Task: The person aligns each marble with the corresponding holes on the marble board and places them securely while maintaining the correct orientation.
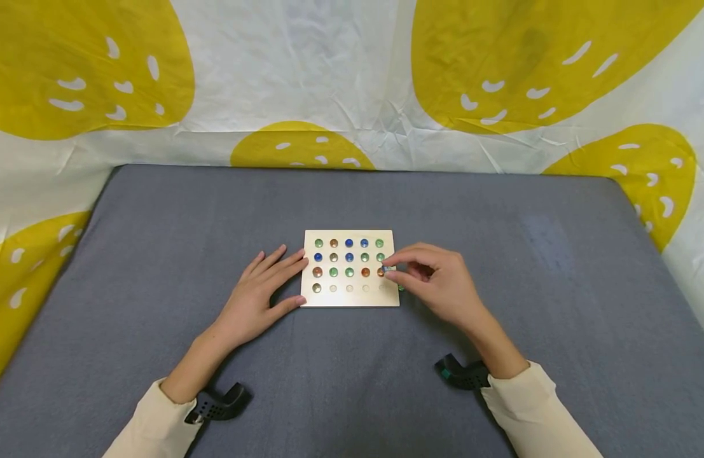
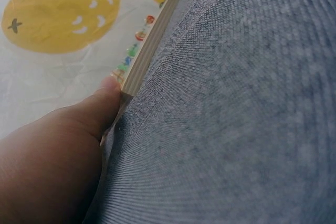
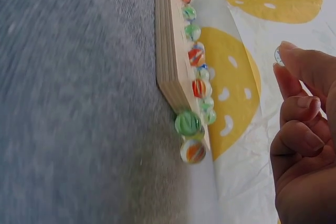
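A pale wooden board (image 1: 352,301) lies flat on the grey cloth, with glass marbles in green, blue and orange seated in rows of hollows. The row closest to the person has one marble (image 1: 317,288) at its left end and several bare hollows. My left hand (image 1: 250,310) rests at the board's left edge, fingers spread and thumb touching the near corner. Above the right side of the board, my right hand (image 1: 440,280) pinches a clear marble with blue in it (image 3: 278,56) between thumb and forefinger. The other right fingers are curled.
Past the board's right edge, a green marble (image 3: 188,123) and an orange-streaked marble (image 3: 193,151) lie on the grey table cloth (image 1: 186,254). Behind the table hangs a white curtain (image 1: 300,70) with yellow patches. Black wrist devices (image 1: 222,404) sit at both cuffs.
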`<action>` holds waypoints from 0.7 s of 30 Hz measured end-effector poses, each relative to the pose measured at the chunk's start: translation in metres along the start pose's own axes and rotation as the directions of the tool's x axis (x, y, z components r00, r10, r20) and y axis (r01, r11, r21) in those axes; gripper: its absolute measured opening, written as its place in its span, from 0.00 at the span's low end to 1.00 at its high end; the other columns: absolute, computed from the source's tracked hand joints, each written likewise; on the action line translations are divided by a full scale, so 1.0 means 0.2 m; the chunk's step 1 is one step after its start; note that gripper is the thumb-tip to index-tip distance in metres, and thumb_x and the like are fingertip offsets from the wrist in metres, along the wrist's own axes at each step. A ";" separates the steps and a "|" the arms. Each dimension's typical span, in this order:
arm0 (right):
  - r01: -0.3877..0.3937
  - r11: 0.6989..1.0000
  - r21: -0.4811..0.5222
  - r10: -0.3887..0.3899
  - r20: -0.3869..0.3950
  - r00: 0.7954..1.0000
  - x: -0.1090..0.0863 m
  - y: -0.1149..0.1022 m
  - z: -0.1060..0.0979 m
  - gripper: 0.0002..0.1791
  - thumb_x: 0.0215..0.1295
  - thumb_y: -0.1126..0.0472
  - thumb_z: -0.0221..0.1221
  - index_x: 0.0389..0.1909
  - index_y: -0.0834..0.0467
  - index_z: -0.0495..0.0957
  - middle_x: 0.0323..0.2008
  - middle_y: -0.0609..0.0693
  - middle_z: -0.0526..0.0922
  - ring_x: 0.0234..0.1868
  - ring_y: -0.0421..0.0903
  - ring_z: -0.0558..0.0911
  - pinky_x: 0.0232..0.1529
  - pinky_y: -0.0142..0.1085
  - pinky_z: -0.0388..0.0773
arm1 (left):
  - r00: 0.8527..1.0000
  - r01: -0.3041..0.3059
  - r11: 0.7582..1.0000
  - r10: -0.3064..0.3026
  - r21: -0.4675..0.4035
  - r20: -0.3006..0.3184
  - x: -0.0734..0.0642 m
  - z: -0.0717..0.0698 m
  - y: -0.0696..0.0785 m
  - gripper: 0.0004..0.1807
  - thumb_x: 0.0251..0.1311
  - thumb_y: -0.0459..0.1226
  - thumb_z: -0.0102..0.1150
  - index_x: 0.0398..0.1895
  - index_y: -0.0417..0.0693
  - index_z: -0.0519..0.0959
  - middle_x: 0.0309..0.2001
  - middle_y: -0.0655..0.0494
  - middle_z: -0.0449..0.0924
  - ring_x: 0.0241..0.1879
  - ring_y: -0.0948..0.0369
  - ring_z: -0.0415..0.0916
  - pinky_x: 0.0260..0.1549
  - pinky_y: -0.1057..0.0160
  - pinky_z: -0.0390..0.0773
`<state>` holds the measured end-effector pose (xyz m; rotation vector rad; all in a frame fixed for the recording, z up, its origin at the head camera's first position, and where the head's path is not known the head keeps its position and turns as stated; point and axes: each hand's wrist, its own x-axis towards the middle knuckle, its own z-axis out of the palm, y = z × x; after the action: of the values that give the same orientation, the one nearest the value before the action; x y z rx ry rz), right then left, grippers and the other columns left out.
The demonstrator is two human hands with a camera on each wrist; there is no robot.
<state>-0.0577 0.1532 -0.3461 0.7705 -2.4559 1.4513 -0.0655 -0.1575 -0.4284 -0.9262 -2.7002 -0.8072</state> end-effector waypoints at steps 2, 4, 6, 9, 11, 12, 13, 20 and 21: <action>0.004 1.000 0.014 -0.004 0.000 1.000 0.01 -0.01 0.01 0.08 0.52 0.74 0.68 0.33 0.64 0.85 0.22 0.50 0.74 0.20 0.41 0.65 0.19 0.31 0.61 | 1.000 0.000 1.000 0.000 0.001 0.000 0.00 0.00 0.00 0.36 0.59 0.49 0.63 0.70 0.50 0.66 0.70 0.56 0.62 0.72 0.50 0.49 0.67 0.43 0.43; 0.010 0.999 0.032 -0.010 -0.001 1.000 0.01 -0.01 0.02 0.08 0.52 0.75 0.68 0.33 0.65 0.85 0.22 0.51 0.75 0.20 0.42 0.65 0.19 0.31 0.61 | 1.000 -0.001 1.000 0.001 0.001 -0.001 0.00 0.00 0.00 0.36 0.59 0.48 0.63 0.70 0.50 0.66 0.70 0.55 0.62 0.71 0.50 0.49 0.67 0.43 0.43; 0.010 0.999 0.044 -0.010 0.000 1.000 0.01 0.01 0.04 0.08 0.52 0.74 0.68 0.34 0.64 0.85 0.24 0.51 0.76 0.20 0.42 0.66 0.19 0.31 0.61 | 1.000 -0.003 1.000 0.003 0.001 -0.002 0.00 0.00 0.00 0.36 0.59 0.48 0.63 0.70 0.50 0.66 0.70 0.55 0.62 0.71 0.50 0.49 0.67 0.43 0.43; 0.004 0.998 0.056 -0.005 0.012 1.000 0.02 0.06 0.07 0.08 0.53 0.70 0.69 0.35 0.60 0.86 0.27 0.47 0.79 0.20 0.41 0.66 0.19 0.30 0.61 | 1.000 -0.006 1.000 0.006 0.002 -0.005 0.00 0.00 0.00 0.35 0.59 0.48 0.63 0.69 0.49 0.66 0.70 0.55 0.62 0.71 0.49 0.50 0.67 0.43 0.43; 0.003 0.998 0.064 -0.004 0.018 1.000 0.01 0.10 0.10 0.07 0.54 0.66 0.69 0.36 0.57 0.87 0.29 0.44 0.80 0.20 0.40 0.66 0.18 0.30 0.61 | 1.000 -0.007 1.000 0.007 0.004 -0.007 0.00 0.00 0.00 0.35 0.59 0.48 0.63 0.69 0.49 0.67 0.70 0.55 0.62 0.71 0.49 0.50 0.67 0.43 0.44; 0.007 0.998 0.069 -0.009 0.020 1.000 0.02 0.09 0.10 0.07 0.54 0.66 0.69 0.36 0.57 0.87 0.29 0.44 0.80 0.20 0.40 0.66 0.18 0.30 0.61 | 1.000 -0.006 1.000 0.006 0.004 -0.007 0.00 0.00 0.00 0.35 0.59 0.48 0.64 0.69 0.49 0.67 0.70 0.55 0.62 0.71 0.49 0.50 0.67 0.43 0.44; 0.011 0.997 0.077 -0.013 0.023 1.000 0.02 0.10 0.12 0.07 0.54 0.66 0.70 0.36 0.57 0.86 0.30 0.44 0.80 0.20 0.39 0.66 0.18 0.30 0.61 | 1.000 -0.007 1.000 0.007 0.005 -0.007 0.00 0.00 0.00 0.35 0.59 0.48 0.64 0.69 0.49 0.67 0.70 0.55 0.62 0.71 0.49 0.50 0.67 0.43 0.44; 0.036 0.997 0.069 -0.040 0.052 0.998 0.02 0.11 0.20 0.07 0.56 0.63 0.69 0.36 0.53 0.87 0.27 0.42 0.78 0.20 0.39 0.67 0.20 0.30 0.62 | 1.000 -0.002 1.000 0.003 0.008 -0.006 0.00 0.01 0.00 0.35 0.59 0.48 0.64 0.69 0.50 0.67 0.70 0.55 0.62 0.71 0.50 0.50 0.66 0.42 0.44; 0.035 0.997 0.064 -0.039 0.055 0.998 0.02 0.11 0.21 0.07 0.56 0.63 0.69 0.36 0.53 0.87 0.26 0.42 0.77 0.20 0.39 0.67 0.20 0.31 0.62 | 1.000 -0.001 1.000 0.001 0.008 -0.005 0.00 0.01 0.00 0.35 0.59 0.48 0.63 0.69 0.50 0.67 0.70 0.55 0.62 0.71 0.50 0.49 0.67 0.43 0.44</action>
<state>-0.0688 0.1246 -0.3829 0.8763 -2.4335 1.5203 -0.0651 -0.1570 -0.4295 -0.9229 -2.6959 -0.7970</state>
